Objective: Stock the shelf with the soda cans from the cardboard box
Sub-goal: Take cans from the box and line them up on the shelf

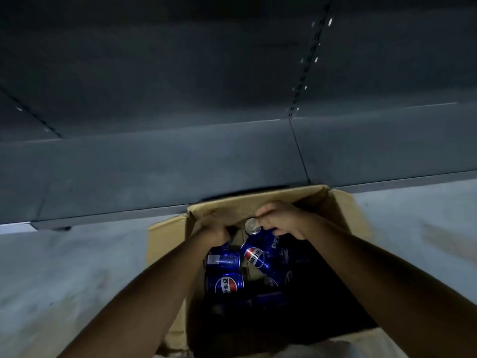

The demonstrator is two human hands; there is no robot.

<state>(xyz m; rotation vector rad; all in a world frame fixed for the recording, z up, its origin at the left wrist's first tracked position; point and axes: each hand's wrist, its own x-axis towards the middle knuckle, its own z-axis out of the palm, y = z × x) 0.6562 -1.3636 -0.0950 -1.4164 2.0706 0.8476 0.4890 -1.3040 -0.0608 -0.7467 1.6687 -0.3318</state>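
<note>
- two bare forearms reach down from the lower corners into an open cardboard box [343, 202] that sits on a pale floor [64, 267], just in front of a dark grey shelf [154, 161].
- at the far left a lighter strip of floor shows beneath the shelf's front edge.
- the left hand [213, 229] is deep at the far left end of the box, fingers curled downward; whether they hold a can cannot be told, since the fingertips are hidden in shadow.
- just below that hand two blue soda cans lie on their sides, one showing a barcode panel [223, 259] and, nearer the camera, one showing the round red, white and blue logo [225, 284].
- toward the middle another logo can [255, 257] lies tilted, touching the raised can.
- the right hand [282, 220] grips a raised can [258, 232] near its top, fingers and thumb curled round it; its silver lid faces up and left, and its body slants down to the right.
- further right, more cans lie in deep shadow, too dark to count.
- box flaps fold outward on the left and right.
</note>
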